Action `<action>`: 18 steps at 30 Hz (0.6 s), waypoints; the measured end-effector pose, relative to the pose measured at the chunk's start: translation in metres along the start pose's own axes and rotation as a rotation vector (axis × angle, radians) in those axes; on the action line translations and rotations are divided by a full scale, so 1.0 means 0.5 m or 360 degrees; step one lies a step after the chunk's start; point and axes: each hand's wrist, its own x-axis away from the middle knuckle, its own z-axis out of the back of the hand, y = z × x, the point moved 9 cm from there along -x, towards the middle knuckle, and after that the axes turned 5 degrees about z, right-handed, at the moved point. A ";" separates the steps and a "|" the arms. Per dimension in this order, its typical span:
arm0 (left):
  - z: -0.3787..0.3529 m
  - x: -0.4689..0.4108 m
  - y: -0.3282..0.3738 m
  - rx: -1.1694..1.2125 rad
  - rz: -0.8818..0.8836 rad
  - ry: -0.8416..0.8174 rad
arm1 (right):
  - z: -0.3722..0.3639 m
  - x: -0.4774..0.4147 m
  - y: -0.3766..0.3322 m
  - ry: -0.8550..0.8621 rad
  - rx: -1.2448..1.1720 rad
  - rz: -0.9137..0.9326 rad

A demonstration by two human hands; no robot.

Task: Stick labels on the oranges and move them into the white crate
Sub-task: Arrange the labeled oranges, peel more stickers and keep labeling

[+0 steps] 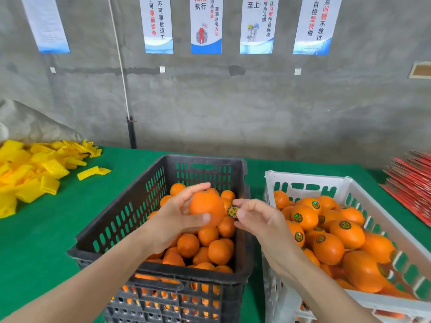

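Left grip (172, 217): clasping one orange (206, 208) between thumb and fingers, above the black crate (130, 206).
Right grip (256, 217): pinching a round label (233, 210) just beside that orange's right side; touching or apart, cannot tell.
Black crate: centre of green table (58, 229), holding unlabelled oranges (219, 251).
White crate (303, 179): just right of black crate, holding labelled oranges (305, 216).
Yellow foam nets (30, 169): heaped at table's far left.
Red flat stack (412, 183): at far right edge.
Posters (206, 24): on grey wall (233, 113) behind.
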 end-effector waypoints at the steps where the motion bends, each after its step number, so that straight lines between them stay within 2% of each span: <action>1: -0.009 0.002 -0.012 0.0149 0.0104 -0.0046 | -0.006 0.002 -0.006 -0.0061 -0.0021 -0.0020; 7: -0.073 0.015 -0.007 0.0169 0.0128 -0.0119 | -0.004 0.029 -0.043 -0.0265 0.0196 -0.0023; 13: -0.120 0.025 0.000 0.0174 0.0121 -0.0141 | 0.027 0.050 -0.069 -0.0171 0.0481 0.0156; 18: -0.157 0.030 0.006 0.0166 0.0099 -0.0066 | 0.057 0.079 -0.084 0.0091 0.0589 0.0325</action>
